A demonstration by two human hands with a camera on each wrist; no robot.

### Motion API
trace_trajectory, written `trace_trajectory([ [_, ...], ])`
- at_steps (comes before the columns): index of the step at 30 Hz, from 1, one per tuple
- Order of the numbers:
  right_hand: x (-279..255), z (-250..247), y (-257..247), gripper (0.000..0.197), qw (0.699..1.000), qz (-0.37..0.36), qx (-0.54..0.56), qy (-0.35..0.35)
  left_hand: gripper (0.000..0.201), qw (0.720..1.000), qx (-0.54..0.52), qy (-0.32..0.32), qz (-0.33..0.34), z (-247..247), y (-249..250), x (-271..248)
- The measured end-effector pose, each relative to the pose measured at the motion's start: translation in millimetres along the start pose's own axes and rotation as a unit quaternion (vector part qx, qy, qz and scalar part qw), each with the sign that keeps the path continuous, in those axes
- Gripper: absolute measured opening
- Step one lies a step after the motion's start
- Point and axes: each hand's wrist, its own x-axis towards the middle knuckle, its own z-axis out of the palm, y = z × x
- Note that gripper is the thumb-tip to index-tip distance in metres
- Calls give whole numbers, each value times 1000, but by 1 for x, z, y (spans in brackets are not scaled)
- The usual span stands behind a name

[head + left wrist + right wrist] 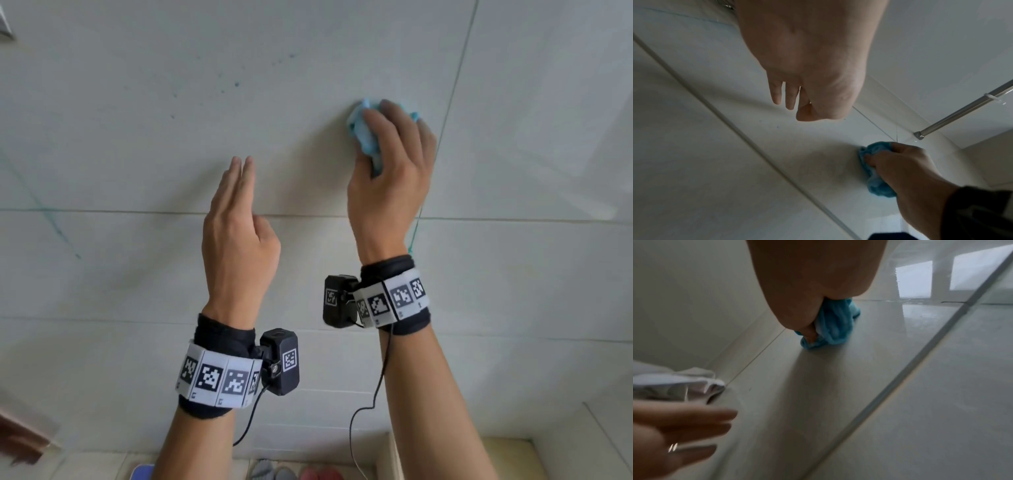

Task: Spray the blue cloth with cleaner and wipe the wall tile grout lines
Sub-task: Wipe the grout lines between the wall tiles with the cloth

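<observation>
Bunched blue cloth (363, 132) lies upright

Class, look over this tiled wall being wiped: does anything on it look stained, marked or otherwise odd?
Yes. Small blue specks dot the wall tile up and left of the blue cloth that the right hand grips, and the vertical grout line looks tinted blue-green.

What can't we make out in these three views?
- Cleaner bottle: in no view.
- Blue cloth: largely covered by the right hand; whether it is wet cannot be told.
- Grout line: its stretch beside the right hand is hidden in the head view.
- Left hand: blurred and edge-cut in the right wrist view.
</observation>
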Motion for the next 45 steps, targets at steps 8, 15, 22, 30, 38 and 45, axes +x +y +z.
trace_trajectory([
  [8, -80, 0, 8, 48, 982, -116, -45, -142, 76, 999, 16, -3, 41, 14, -3, 4],
  [15, -40, -31, 43, 34, 997, 66, -34, 38, 79, 996, 0, -64, 68, 34, 5, -19],
  [22, -113, -42, 67, 38, 985, 150, -66, 55, 82, 991, -2, -94, 93, 48, 20, -27],
  [30, -134, -61, 79, 33, 984, 169, -44, 26, 90, 987, 41, -125, 96, 66, 35, -38],
  [38, -118, -57, 84, 32, 986, 154, -52, 39, 111, 977, 117, -155, 92, 70, 34, -41],
  [45, -185, -59, 115, 30, 989, 84, -118, 29, 105, 981, 110, -138, 80, 74, 39, -42],
])
